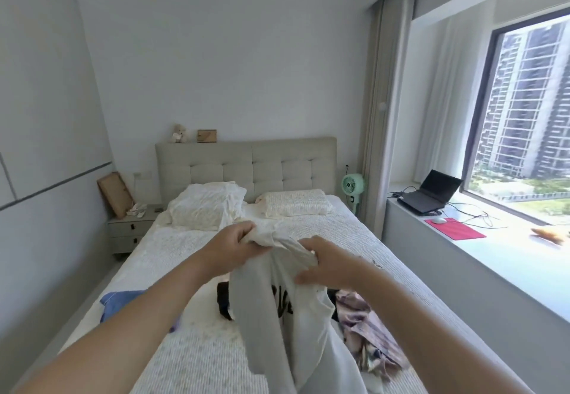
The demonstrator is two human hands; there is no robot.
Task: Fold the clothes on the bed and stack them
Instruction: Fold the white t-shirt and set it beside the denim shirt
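Both hands are up over the bed (191,248): the left hand (236,244) and right hand (324,265) each clutch a bunched top edge of a white garment (277,316) with dark lettering, which hangs down between the forearms. Under it lie a black item (222,299), a blue piece (121,302) to the left and a pale patterned one (364,326) to the right. Two pillows (206,204) sit by the headboard; a laptop (428,191) rests on the windowsill
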